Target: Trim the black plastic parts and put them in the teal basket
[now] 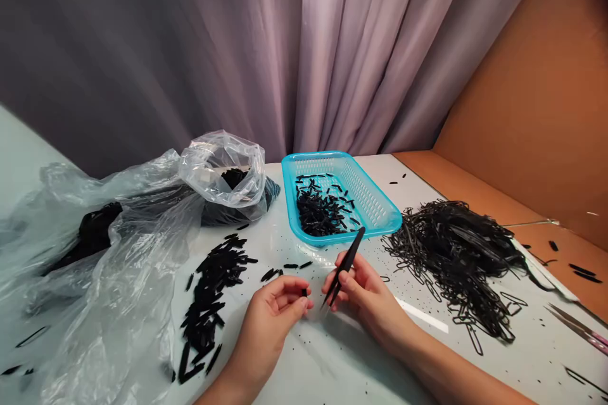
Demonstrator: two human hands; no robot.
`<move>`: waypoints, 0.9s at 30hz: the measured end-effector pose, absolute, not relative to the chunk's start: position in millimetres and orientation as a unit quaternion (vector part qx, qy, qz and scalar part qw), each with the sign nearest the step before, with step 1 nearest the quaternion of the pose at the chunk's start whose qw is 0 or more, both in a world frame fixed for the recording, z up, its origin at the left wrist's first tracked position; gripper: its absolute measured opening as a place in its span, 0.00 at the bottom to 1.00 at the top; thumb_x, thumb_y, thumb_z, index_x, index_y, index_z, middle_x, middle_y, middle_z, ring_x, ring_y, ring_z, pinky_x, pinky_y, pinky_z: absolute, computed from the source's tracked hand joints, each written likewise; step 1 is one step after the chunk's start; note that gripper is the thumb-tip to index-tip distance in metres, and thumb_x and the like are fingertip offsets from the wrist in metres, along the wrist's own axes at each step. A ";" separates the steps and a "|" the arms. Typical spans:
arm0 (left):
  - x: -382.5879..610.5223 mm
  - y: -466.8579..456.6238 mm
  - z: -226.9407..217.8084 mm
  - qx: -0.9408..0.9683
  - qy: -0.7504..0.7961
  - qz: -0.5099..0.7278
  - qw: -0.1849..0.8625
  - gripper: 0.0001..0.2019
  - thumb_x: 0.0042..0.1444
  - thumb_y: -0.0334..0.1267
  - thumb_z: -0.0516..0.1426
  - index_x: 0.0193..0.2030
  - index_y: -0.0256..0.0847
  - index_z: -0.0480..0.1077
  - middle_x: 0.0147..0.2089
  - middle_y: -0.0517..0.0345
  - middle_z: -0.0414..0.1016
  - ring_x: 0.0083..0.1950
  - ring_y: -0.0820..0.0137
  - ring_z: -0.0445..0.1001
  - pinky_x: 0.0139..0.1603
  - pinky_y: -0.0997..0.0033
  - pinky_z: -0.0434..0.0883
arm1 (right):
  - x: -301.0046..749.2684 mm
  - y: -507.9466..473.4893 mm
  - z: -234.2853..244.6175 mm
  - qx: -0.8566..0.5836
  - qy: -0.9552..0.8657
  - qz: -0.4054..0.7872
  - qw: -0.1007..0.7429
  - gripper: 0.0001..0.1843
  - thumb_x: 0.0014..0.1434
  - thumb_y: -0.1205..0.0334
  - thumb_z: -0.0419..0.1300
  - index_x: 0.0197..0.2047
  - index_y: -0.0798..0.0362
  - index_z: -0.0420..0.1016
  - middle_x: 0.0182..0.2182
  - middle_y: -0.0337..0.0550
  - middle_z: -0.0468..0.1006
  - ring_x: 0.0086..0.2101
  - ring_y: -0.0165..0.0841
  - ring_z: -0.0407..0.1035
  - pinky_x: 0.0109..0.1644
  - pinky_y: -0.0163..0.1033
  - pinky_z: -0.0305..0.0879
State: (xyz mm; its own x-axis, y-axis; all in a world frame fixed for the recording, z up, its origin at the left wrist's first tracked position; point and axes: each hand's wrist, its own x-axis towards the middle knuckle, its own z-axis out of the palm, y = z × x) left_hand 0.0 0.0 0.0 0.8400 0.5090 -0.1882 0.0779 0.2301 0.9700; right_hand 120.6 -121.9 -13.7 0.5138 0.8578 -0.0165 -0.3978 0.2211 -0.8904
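My right hand (pixel 358 291) grips black tweezers (pixel 349 259), their tips pointing down toward the table and slightly apart. Facing it, my left hand (pixel 273 313) is closed in a pinch around a small black strip (pixel 304 292), most of which the fingers hide. The two hands are close but not touching. Just beyond them, a few black strips (pixel 291 266) lie on the white table. A long pile of similar black strips (pixel 206 304) is left of my left hand. Behind the hands, a blue plastic basket (pixel 342 242) contains a heap of short black pieces (pixel 323 212).
Clear plastic bags (pixel 123 304) with black material cover the left side; one bag (pixel 223 168) stands open. A tangled heap of black wire-like loops (pixel 460 259) is at right, with scissors (pixel 579 329) near the edge. A grey curtain (pixel 266 44) hangs behind; an orange-brown panel (pixel 536 107) rises at right.
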 end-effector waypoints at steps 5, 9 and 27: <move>7.5 5.6 -3.7 0.595 0.237 0.123 0.758 0.09 0.46 0.30 0.61 0.36 0.38 0.72 0.35 0.55 0.76 0.38 0.68 0.73 0.42 0.71 0.69 | 119.7 -121.3 -10.6 -0.476 -0.287 0.370 0.744 0.14 0.58 0.57 0.57 0.40 0.50 0.54 0.33 0.42 0.76 0.34 0.30 0.72 0.38 0.36 0.66; 7.9 5.7 -7.5 0.603 0.243 0.118 0.751 0.10 0.46 0.31 0.62 0.37 0.38 0.73 0.36 0.54 0.77 0.38 0.68 0.73 0.41 0.71 0.70 | 118.3 -124.6 -8.2 -0.496 -0.309 0.324 0.744 0.10 0.60 0.60 0.55 0.39 0.50 0.55 0.38 0.44 0.76 0.38 0.32 0.71 0.42 0.40 0.67; 5.2 5.8 -0.4 0.579 0.241 0.114 0.771 0.11 0.50 0.31 0.59 0.42 0.38 0.66 0.39 0.52 0.76 0.41 0.65 0.75 0.43 0.69 0.68 | 123.3 -130.1 -6.4 -0.562 -0.342 0.197 0.727 0.06 0.61 0.62 0.54 0.42 0.49 0.62 0.37 0.40 0.75 0.37 0.30 0.71 0.43 0.38 0.69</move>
State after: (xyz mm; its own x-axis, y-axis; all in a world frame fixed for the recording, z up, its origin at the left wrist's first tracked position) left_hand 5.2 5.8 -0.4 0.8574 0.4551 -0.2403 0.1037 0.3047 0.9468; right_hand 123.3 -130.1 -6.4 0.6892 0.6702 0.2755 0.0975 0.2910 -0.9517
